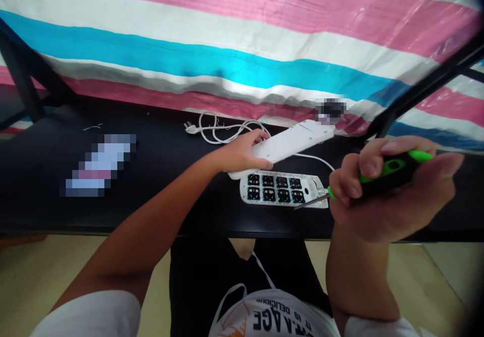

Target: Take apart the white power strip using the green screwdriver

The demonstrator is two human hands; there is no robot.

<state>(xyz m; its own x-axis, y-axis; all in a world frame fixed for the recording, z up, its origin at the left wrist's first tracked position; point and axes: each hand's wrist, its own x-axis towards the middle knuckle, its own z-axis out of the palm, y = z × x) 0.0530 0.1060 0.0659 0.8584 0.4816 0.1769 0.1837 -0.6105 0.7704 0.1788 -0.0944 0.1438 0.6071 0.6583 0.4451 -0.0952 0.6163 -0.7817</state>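
Note:
My left hand grips the near-left end of a long white cover, which is tilted above the table. Below it on the black table lies an opened white power strip body, its two rows of black socket parts facing up. My right hand is wrapped round the black and green handle of a screwdriver. The metal shaft points left, its tip over the lower edge of the strip body near the right end. A white cable runs behind the strip body towards its right end.
A coiled white cord with a plug lies at the back of the black table. A pixelated flat object rests on the left. Another blurred dark item is beyond the cover. Striped sheeting hangs behind.

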